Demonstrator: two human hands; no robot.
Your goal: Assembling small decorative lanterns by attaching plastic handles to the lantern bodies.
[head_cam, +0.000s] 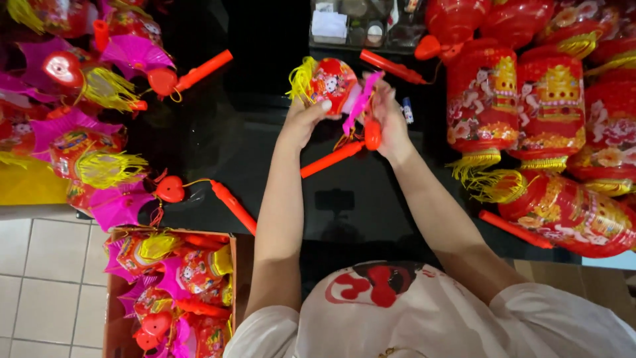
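Observation:
I hold a small red paper lantern [334, 85] above a black table [265, 132]. It has a yellow fringe on its left end and a pink fan-like piece [361, 101] on its right. My left hand [306, 118] grips the lantern from below, thumb on its front. My right hand [391, 116] holds the pink end. An orange-red stick handle [331, 159] with a round red cap hangs on a string under my hands.
Finished small lanterns with pink fans and yellow fringes lie at the left [79, 146]. Big red cylinder lanterns [550, 113] crowd the right. A cardboard box [165, 292] of small lanterns sits on the tiled floor at lower left. A tray of small items [358, 23] stands at the back.

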